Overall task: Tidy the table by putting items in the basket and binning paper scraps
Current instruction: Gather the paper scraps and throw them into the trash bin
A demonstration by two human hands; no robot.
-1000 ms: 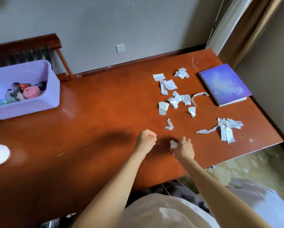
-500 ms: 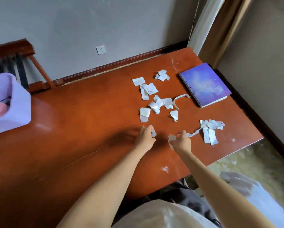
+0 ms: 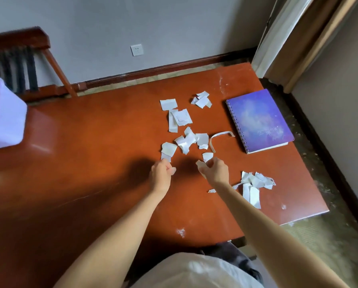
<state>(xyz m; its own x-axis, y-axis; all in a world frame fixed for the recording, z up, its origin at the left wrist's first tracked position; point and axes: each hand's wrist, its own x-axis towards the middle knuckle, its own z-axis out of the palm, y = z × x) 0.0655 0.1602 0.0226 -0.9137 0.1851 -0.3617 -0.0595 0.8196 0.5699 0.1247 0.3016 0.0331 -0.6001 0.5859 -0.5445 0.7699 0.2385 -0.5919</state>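
White paper scraps [image 3: 186, 140] lie scattered over the middle of the red-brown table [image 3: 90, 163], with another heap of scraps [image 3: 255, 183] near the right front edge. My left hand [image 3: 161, 173] is closed around a small scrap, just below a scrap at the pile's near left. My right hand [image 3: 214, 171] pinches collected scraps, its fingertips beside a loose scrap [image 3: 207, 156]. The lilac basket [image 3: 5, 119] sits at the far left, partly cut off by the frame.
A purple spiral notebook [image 3: 259, 121] lies at the table's right side. A curled paper strip [image 3: 217, 138] rests left of it. A wooden chair [image 3: 24, 59] stands behind the table's far-left edge. The table's right edge drops to the floor.
Both hands moved forward toward the central pile, each having picked up a scrap. The view has swung right, pushing the basket to the frame's left edge.
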